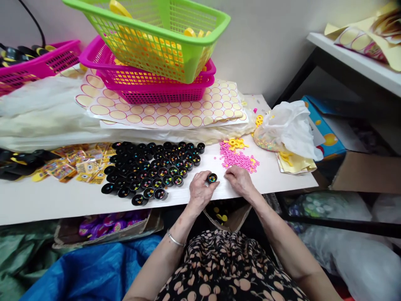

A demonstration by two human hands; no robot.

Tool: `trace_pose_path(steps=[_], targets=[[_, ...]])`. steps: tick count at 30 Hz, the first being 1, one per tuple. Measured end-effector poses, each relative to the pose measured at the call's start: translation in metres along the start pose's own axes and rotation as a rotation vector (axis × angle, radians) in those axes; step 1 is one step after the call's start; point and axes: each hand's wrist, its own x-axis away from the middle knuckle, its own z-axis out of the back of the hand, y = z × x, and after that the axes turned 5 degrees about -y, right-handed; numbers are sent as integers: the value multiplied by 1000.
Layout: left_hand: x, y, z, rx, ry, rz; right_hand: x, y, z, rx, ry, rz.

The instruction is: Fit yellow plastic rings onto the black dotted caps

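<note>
Near the table's front edge, my left hand [201, 190] is closed around a small round black cup [212, 178] with coloured bits inside. Just right of it, my right hand [240, 181] has its thumb and fingers pinched together; whatever is between them is too small to make out. It lies beside a loose pile of small pink beads [239, 160]. Several yellow plastic pieces [235, 144] rest on the pile's far side. To the left of my left hand stand many similar black cups [156, 167], close together, with coloured bits in those nearest me.
A green basket [200, 46] is stacked on pink baskets [163, 95] at the back, over sheets of round stickers [175, 120]. Small packets [87, 165] lie at left. A white plastic bag [288, 125] sits at right. An open box [232, 217] is below the table edge.
</note>
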Motion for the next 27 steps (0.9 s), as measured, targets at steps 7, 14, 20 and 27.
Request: trace_pose_path(steps=[7,14,20,27], targets=[[0,-3,-2,-3,4,-17,6,-18,-6,-22,127,140],[1,5,4,-42,-52,-20,5,-52,-1,78,0,369],[1,4,4,-48,-46,-43,6,-58,-4,222,-1,327],[0,4,6,-51,-47,-75,7,-60,-8,257,63,294]])
